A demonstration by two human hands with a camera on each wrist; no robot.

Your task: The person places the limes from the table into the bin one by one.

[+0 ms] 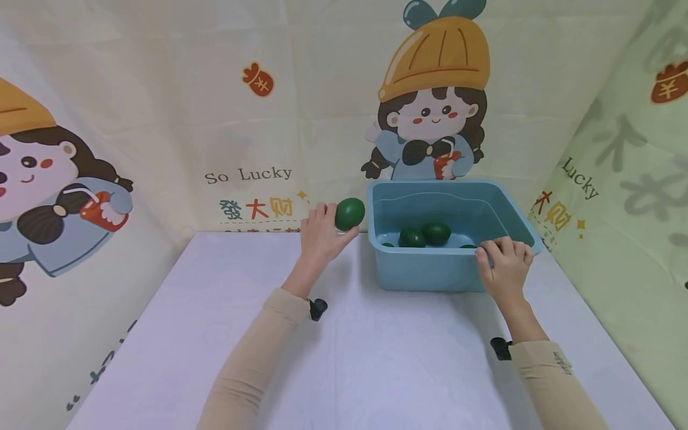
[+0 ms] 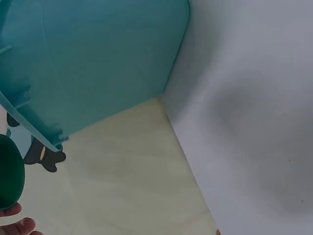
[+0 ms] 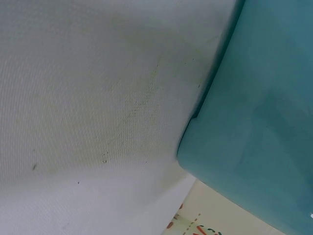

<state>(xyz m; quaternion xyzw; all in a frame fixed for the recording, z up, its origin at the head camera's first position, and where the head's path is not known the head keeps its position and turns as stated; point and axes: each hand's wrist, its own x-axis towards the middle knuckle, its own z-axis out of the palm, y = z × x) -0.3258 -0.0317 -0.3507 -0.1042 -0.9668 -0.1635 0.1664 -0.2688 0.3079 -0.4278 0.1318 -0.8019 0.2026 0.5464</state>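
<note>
A blue plastic tub (image 1: 430, 272) stands on the white table at the back right, with water and several dark green round fruits (image 1: 435, 233) in it. My left hand (image 1: 321, 233) holds another green fruit (image 1: 350, 213) in the air just left of the tub's rim. In the left wrist view that fruit (image 2: 10, 172) shows at the left edge above my fingertips (image 2: 19, 226), with the tub's wall (image 2: 98, 58) beside it. My right hand (image 1: 504, 258) grips the tub's near rim at its right corner. The right wrist view shows only the tub's outer wall (image 3: 259, 127) and the table.
The white table (image 1: 376, 358) stretches toward me in front of the tub. Printed cartoon cloth walls (image 1: 252, 119) close in the back, left and right sides close behind the tub.
</note>
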